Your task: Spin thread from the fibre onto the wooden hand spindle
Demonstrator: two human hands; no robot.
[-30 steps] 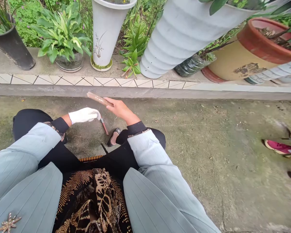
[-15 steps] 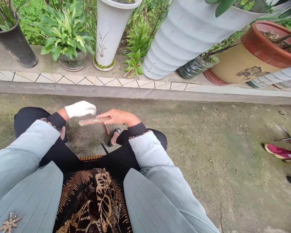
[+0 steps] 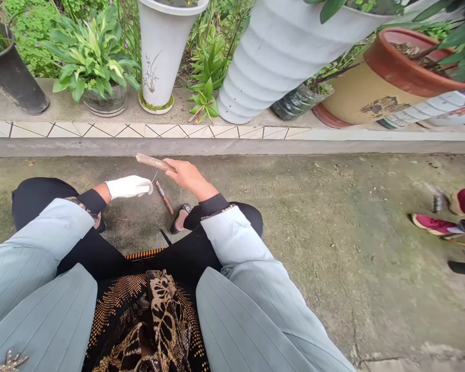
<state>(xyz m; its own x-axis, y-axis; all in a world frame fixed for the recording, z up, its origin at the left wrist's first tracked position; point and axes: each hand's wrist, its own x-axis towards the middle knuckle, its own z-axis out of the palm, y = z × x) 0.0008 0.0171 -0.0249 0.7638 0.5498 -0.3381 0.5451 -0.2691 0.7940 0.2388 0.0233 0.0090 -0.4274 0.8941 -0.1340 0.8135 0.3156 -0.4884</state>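
Observation:
My right hand (image 3: 186, 175), bare, is closed around one end of a brown stick (image 3: 152, 161) that points left and away, toward the kerb. My left hand (image 3: 128, 187), in a white glove, is curled shut just below and left of the stick. A thin pale strand shows at its fingertips, but I cannot make out what it grips. A small reddish-handled tool (image 3: 165, 197) lies on the concrete between my hands, near my sandalled foot (image 3: 181, 218).
A tiled kerb (image 3: 101, 129) runs across ahead. On it stand a black pot (image 3: 15, 85), a leafy plant (image 3: 93, 57), a tall white pot (image 3: 160, 51), a ribbed white pot (image 3: 279, 57) and a terracotta pot (image 3: 383, 82). Another person's pink shoes (image 3: 434, 225) are at the right.
My right hand brought the stick down level beside the glove, then raised it back toward the kerb. The gloved hand stayed close by. The view shifted slightly.

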